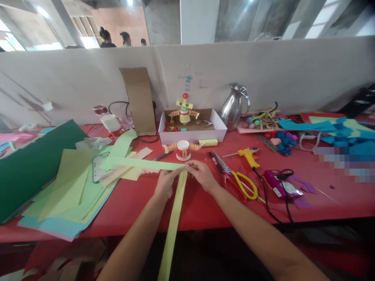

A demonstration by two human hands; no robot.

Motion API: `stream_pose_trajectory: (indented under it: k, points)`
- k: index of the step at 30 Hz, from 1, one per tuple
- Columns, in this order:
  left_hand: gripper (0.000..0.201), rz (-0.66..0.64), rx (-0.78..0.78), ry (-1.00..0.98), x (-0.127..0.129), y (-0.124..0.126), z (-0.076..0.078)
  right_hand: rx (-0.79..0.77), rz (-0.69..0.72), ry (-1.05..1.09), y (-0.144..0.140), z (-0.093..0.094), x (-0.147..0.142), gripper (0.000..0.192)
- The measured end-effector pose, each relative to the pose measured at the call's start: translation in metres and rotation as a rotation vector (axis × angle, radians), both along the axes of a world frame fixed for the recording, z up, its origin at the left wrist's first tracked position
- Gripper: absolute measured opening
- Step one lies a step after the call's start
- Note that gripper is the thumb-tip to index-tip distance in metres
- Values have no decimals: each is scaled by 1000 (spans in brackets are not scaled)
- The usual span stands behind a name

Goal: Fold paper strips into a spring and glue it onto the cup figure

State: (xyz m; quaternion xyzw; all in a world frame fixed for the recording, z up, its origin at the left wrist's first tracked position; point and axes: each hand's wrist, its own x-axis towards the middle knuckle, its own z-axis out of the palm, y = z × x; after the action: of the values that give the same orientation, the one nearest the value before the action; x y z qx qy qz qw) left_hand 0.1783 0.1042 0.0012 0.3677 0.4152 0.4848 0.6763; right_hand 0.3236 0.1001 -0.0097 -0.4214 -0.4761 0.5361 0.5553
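Two long paper strips meet at a corner between my hands. The light green strip (143, 164) runs off to the left over loose sheets. The yellow strip (175, 218) hangs down toward me, past the table edge. My left hand (167, 181) pinches the strips where they meet. From the other side, the fingertips of my right hand (200, 175) close on the same corner. Just beyond stands a red and white paper cup (183, 150) with folded paper arms at its sides. Behind it, a paper-cup figure (184, 114) stands in a white box (191, 137).
Coloured paper sheets (73, 195) and a phone (99, 168) lie left, beside a green board (38, 168). On the right are yellow-handled scissors (246, 185), a yellow glue gun (248, 157) with its cord, and a purple box (281, 185). A metal jug (233, 107) stands behind.
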Motion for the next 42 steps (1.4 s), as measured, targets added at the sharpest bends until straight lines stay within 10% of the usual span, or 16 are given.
stream_pose_trajectory:
  k: [14, 26, 32, 42]
  points:
    - [32, 54, 31, 35, -2, 0, -2, 41, -18, -143, 1, -3, 2, 22]
    - [30, 114, -73, 22, -3, 5, -1, 341, -251, -1073, 9, 20, 17, 56]
    - [29, 149, -42, -50, -3, 6, 0, 694, -255, -908, -12, -2, 2, 34]
    - [28, 151, -51, -69, -2, 6, 1, 629, -242, -820, -10, -11, 2, 27]
